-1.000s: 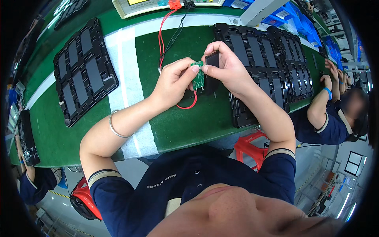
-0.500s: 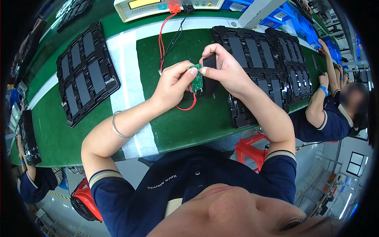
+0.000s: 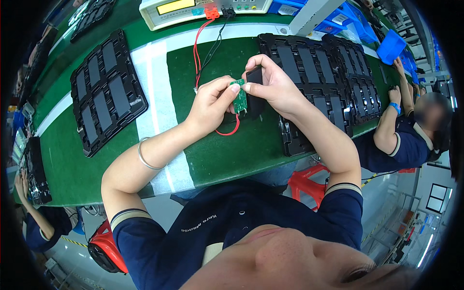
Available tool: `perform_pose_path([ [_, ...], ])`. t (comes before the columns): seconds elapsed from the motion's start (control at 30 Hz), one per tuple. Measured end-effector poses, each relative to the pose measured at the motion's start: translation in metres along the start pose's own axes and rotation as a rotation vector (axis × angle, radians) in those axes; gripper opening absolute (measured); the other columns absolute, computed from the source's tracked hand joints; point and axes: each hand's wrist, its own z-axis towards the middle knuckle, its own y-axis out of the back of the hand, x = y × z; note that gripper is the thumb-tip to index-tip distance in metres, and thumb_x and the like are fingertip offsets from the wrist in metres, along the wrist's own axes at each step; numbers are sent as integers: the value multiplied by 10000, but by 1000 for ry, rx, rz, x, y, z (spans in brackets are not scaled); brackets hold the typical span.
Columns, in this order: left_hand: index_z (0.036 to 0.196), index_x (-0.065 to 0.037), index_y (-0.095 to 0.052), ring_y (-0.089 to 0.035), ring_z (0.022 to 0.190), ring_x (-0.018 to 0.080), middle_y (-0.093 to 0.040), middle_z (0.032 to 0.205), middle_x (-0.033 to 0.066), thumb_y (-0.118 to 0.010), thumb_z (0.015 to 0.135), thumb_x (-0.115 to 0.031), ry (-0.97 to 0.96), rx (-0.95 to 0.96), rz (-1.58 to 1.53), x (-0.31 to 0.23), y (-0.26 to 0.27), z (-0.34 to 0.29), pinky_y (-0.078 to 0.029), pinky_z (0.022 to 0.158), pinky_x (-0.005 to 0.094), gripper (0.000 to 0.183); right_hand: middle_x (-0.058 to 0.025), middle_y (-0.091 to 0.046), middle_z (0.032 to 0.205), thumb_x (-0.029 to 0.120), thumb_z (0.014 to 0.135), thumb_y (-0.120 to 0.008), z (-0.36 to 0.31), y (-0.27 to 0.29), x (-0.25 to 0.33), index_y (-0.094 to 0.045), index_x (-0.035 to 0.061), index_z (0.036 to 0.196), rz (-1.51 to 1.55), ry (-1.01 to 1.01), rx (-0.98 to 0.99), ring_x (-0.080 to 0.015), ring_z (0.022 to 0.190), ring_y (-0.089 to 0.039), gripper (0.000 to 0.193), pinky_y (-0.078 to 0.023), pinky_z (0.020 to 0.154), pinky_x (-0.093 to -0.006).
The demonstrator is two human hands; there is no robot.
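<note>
Over the green tabletop, my left hand (image 3: 212,100) pinches a small green circuit board (image 3: 240,100) between thumb and fingers. A red wire (image 3: 232,132) loops out below the board. My right hand (image 3: 274,88) is closed on a dark flat rectangular piece (image 3: 254,75), its thumb tip at the board's upper right edge. The board and the dark piece are side by side; whether they are joined is hidden by the fingers. Red and black test leads (image 3: 197,53) come down beside my left hand, and their lower ends are partly hidden.
A tester with a lit yellow display (image 3: 203,10) stands at the back. One black tray (image 3: 107,92) with grey flat pieces lies left; several such trays (image 3: 309,63) lie right. Blue bins (image 3: 338,19) line the far right. A co-worker's hand (image 3: 395,96) is at right, another's (image 3: 21,186) at left.
My hands and the board have hardly moved. At far right a co-worker's hand now holds a blue bin tilted up; at far left a co-worker's hand has come up beside a black tray.
</note>
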Motion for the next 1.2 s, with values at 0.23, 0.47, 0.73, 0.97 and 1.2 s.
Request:
perform_pose_path([
  [0.23, 834, 21, -541, -469, 529, 59, -488, 674, 20, -459, 856, -130, -13, -19, -4, 1, 0, 1, -384, 464, 187, 173, -7, -445, 850, 5, 728, -596, 0, 0, 1, -401, 78, 945, 7, -12, 0, -86, 825, -445, 301, -368, 757, -231],
  [0.47, 833, 19, -540, -469, 529, 58, -489, 673, 20, -465, 854, -127, -9, -27, -20, 1, 0, 1, -384, 464, 187, 166, -7, -449, 837, 16, 725, -605, 1, 1, 0, -399, 84, 940, 7, -12, 1, -82, 807, -444, 305, -371, 735, -228],
  [0.73, 801, 11, -529, -469, 503, 55, -482, 631, 11, -468, 854, -141, 11, -41, 18, 1, -1, 1, -377, 447, 186, 173, -6, -446, 838, 1, 719, -596, -2, -1, 1, -398, 78, 927, -41, 40, -22, -79, 800, -442, 297, -369, 732, -223],
  [0.97, 769, -9, -514, -455, 470, 39, -477, 567, -9, -467, 857, -148, 88, -89, 58, 1, -1, 7, -353, 427, 174, 171, -40, -496, 823, -34, 716, -580, -13, 13, 29, -423, 69, 929, 27, 228, -77, -103, 770, -487, 284, -400, 705, -230],
  [1.2, 758, -13, -514, -448, 489, 33, -483, 577, -11, -466, 860, -166, 74, -14, 75, -5, -1, 4, -358, 453, 167, 190, -20, -487, 880, -34, 683, -632, -62, 61, 47, -487, 25, 927, -282, 281, -264, -82, 805, -496, 290, -429, 720, -210],
])
